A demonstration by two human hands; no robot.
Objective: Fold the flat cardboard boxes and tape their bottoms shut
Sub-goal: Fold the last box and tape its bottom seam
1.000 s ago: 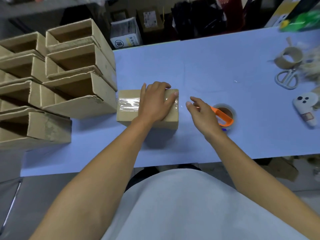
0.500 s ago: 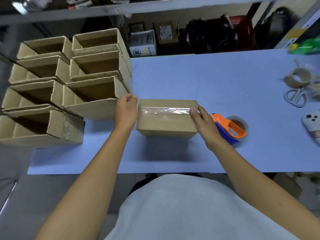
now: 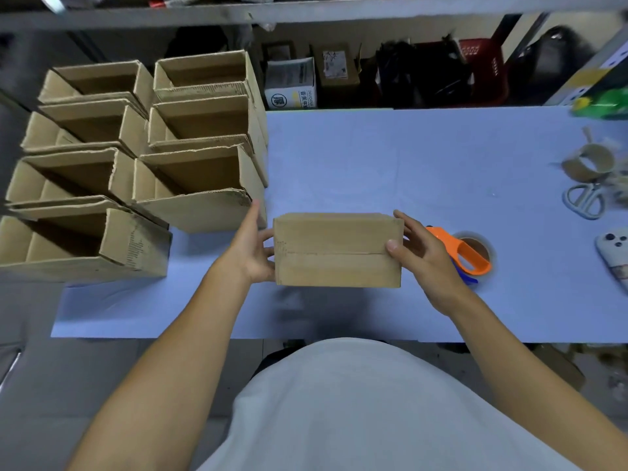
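Brown cardboard fills your left side: a stack of folded boxes (image 3: 149,158) lying with their open mouths toward you, in two columns at the table's left end. Just right of that stack comes your left hand (image 3: 253,248), thumb and fingers curled round the left end of the box (image 3: 336,249) you're working on, palm against its side. The box sits between both hands over the blue table (image 3: 407,164), near the front edge, its seam running across the face turned up to you (whether it rests on the surface or is lifted off it, you can't tell from here). Your right hand (image 3: 423,256) clamps the right end, thumb on the front face, fingers wrapped behind the corner. Right beside that hand lies the orange tape dispenser (image 3: 467,254) with its roll, flat on the table. Further right, well apart, an empty tape core (image 3: 589,163) sits near the table's right end, with scissors (image 3: 584,198) just in front of it.
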